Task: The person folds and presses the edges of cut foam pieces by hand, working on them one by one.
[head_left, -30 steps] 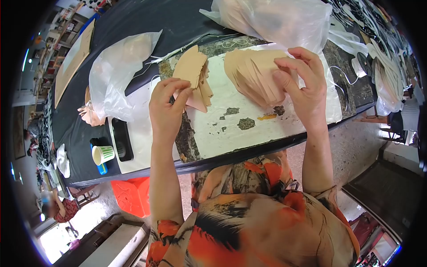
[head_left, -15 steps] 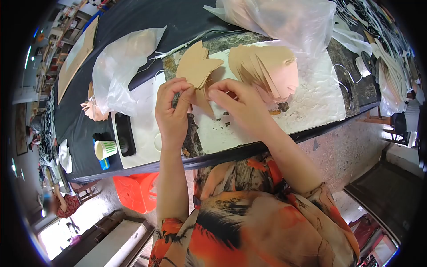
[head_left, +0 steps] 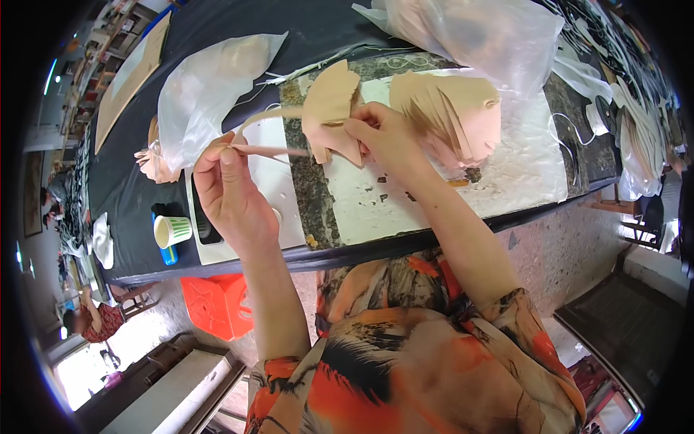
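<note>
My left hand (head_left: 235, 192) is closed, thumb against fingers, on a thin pale-tan strip (head_left: 269, 150). The strip stretches from my fingertips toward a stack of tan, leather-like cut pieces (head_left: 329, 108) with jagged edges. On that stack's right side, my right hand (head_left: 387, 137) pinches the edge between thumb and curled fingers. A larger fanned stack of similar tan pieces (head_left: 448, 119) lies on the white sheet just right of my right hand. Whether the strip is still joined to the held stack is unclear.
A white sheet (head_left: 520, 173) covers a dark, worn board. Plastic bags (head_left: 210, 87) lie at the left and back. A paper cup (head_left: 172, 231) and a dark phone-like object (head_left: 208, 228) sit near the left front edge. Below stands a red plastic stool (head_left: 217, 307).
My left hand has moved left and down, away from the stack, drawing out the thin strip. My right hand stays at the stack, which has turned slightly.
</note>
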A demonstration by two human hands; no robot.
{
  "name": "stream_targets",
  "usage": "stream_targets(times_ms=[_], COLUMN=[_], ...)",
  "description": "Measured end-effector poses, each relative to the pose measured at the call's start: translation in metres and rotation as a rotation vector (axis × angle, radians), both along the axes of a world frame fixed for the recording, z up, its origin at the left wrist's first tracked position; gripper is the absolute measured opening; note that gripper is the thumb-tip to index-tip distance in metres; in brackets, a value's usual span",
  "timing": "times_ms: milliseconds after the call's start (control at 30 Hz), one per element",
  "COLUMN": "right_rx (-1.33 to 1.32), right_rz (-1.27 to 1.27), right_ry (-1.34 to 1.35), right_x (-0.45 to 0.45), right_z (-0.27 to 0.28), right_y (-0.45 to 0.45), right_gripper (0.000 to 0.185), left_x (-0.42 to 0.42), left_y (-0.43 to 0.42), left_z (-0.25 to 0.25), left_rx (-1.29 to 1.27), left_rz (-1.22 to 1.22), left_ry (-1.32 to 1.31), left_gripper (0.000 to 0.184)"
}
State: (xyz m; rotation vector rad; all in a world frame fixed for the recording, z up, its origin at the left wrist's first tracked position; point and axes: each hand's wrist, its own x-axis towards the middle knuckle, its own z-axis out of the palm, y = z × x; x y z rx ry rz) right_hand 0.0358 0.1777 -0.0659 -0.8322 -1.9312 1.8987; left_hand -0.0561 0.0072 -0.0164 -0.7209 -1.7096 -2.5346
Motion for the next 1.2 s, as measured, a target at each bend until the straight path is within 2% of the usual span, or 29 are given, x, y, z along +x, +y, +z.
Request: stream_targets(times_ms=[67,133,167,267,367,467,500,567,700,800,900,1067,1167,1200], right_rx=[0.357,0.187,0.101,0.290,-0.018,-0.105,-0.081,-0.030,-0.219,-0.400,-0.454,-0.435,-0.439,-0.222], right_rz=[-0.101,-0.032,-0.001,0.279,0.255,0.111,0.151,0.229,0.122,0.134,0.163,0.250,0.303,0.279], right_ry=[0.024,0.158,0.221,0.366,0.277,0.241,0.174,0.039,0.253,0.312,0.304,0.254,0.265,0.268], right_x=[0.010,0.022,0.028,0.039,0.046,0.052,0.055,0.061,0.064,0.067,0.069,0.078,0.079,0.080], right_z=[0.004,0.026,0.036,0.047,0.041,0.037,0.041,0.055,0.035,0.041,0.043,0.046,0.041,0.041], right_y=[-0.006,-0.013,-0.014,-0.011,-0.017,-0.019,-0.019,-0.017,-0.023,-0.021,-0.023,-0.018,-0.017,-0.017], right_gripper=[0.019,0.019,0.020,0.020,0.021,0.018,0.019,0.020,0.022,0.024,0.025,0.023,0.021,0.020], left_x=[0.008,0.019,0.024,0.040,0.049,0.049,0.049,0.054,0.052,0.045,0.041,0.040,0.043,0.044], left_y=[-0.003,0.001,0.004,0.015,0.021,0.017,0.016,0.018,0.012,0.004,0.001,0.004,0.009,0.010], left_z=[0.003,0.001,-0.002,-0.009,-0.005,-0.010,-0.013,-0.012,-0.012,-0.002,-0.005,0.000,0.001,0.002], left_rx=[-0.134,-0.300,-0.307,-0.398,-0.392,-0.389,-0.386,-0.395,-0.483,-0.395,-0.161,-0.154,-0.110,-0.093], left_rz=[0.007,0.016,-0.034,-0.157,-0.205,-0.213,-0.213,-0.180,-0.188,-0.583,-0.764,-0.824,-0.740,-0.699], left_ry=[0.038,0.099,0.142,0.182,0.096,0.066,0.067,-0.013,-0.336,-0.780,-0.935,-0.907,-0.917,-0.917], left_gripper=[0.010,0.010,0.011,0.011,0.010,0.011,0.011,0.011,0.025,0.038,0.043,0.035,0.040,0.043])
